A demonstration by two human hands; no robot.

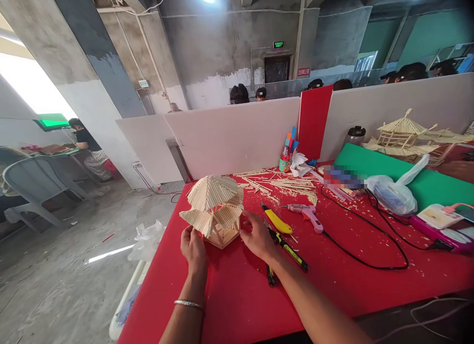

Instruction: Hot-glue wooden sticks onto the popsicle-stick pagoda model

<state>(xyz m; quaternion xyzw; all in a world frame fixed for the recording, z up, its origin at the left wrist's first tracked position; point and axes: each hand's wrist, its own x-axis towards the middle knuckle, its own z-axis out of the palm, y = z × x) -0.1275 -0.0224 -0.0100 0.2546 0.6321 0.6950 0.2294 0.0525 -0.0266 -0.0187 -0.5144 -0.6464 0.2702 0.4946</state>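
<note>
A small pavilion model (212, 193) made of thin pale wooden sticks stands on the red table, with a two-tier roof over a many-sided base. My left hand (193, 249), a silver bangle on its wrist, has its fingers closed at the left lower roof edge and base. On the other side, my right hand (259, 238) curves its thumb and fingers around the right side of the base; its exact contact is partly hidden. Just right of that hand lie a yellow-handled cutter (278, 221), yellow-and-black pliers (292, 252) and a pink glue gun (305, 213).
Loose sticks and shavings (272, 182) lie at the back of the red table (237, 294). Cables (370, 267) run right to a purple power strip (440, 235). A plastic bag (392, 193), green board (361, 161) and larger stick model (402, 132) stand behind. White panels (240, 139) border the table.
</note>
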